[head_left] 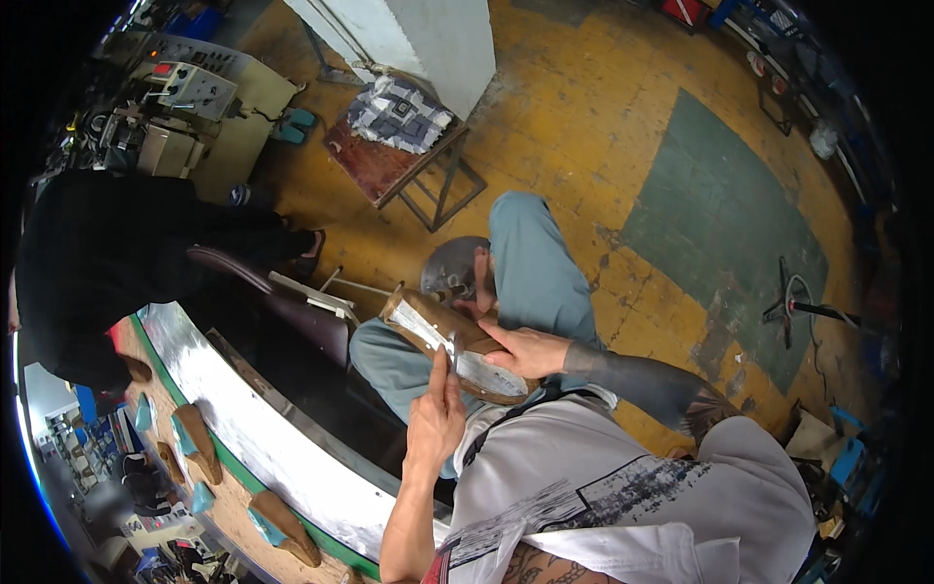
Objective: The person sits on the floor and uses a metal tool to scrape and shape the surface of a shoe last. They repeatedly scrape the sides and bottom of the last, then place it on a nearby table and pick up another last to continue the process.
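A brown shoe upper point(397, 310) lies across my lap with its whitish sole side point(486, 373) turned up. My right hand point(530, 351) is wrapped round its far side, thumb along the edge, and holds it. Above the sole, my left hand point(438, 420) has its fingers closed on a small thin metal tool point(456, 352). The tool's tip is at the middle of the sole; its exact kind is too small to make out. Small white spots show along the sole's narrow part.
At left stands a workbench with a shiny metal strip point(233, 389) and several brown-and-blue shoe pieces point(277, 526). Beside it is a dark chair point(306, 316); a person in black point(107, 263) stands beyond. A low table point(375, 165) with a patterned cushion point(401, 112) is ahead.
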Tool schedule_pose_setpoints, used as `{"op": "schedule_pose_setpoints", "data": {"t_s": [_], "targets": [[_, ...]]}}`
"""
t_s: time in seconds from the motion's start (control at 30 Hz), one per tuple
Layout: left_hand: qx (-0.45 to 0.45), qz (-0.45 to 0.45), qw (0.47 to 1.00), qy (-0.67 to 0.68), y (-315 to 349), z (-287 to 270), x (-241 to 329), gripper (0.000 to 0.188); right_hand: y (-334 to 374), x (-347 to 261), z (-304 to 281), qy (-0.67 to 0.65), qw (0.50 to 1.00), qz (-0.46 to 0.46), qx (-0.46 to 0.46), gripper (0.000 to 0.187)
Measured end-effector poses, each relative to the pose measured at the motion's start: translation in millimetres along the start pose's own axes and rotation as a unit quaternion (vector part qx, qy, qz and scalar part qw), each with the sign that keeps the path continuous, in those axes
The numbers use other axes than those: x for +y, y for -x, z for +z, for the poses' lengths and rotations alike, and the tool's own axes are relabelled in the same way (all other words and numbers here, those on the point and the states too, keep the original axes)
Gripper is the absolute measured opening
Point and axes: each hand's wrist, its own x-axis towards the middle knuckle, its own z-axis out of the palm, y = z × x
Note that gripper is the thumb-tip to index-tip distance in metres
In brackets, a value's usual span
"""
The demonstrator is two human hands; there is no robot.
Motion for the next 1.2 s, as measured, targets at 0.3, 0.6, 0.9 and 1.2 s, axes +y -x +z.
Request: {"op": "schedule_pose_setpoints", "data": {"t_s": [0.3, 0.6, 0.9, 1.2], "targets": [[0.039, 0.141, 0.989, -0.040, 9.5, 29.2, 0.1, 0.061, 11.9, -7.0, -14.6, -0.011, 0.998, -0.003, -0.063, 0.120], [0.126, -0.057, 0.982, 0.129, 36.8, 13.5, -68.2, 0.038, -46.0, -2.4, -11.6, -0.182, 0.981, 0.043, -0.056, 0.128], [0.500, -0.263, 0.803, -0.191, 139.9, -9.7, -200.5, 0.032, -90.7, -119.6, -21.1, -0.223, 0.974, 0.005, -0.036, 0.119], [0.511, -0.003, 0.855, 0.091, 129.2, -25.9, -142.3, 0.059, -33.6, -227.9, 27.1, 0.115, 0.786, -0.608, 0.017, 0.126]]}}
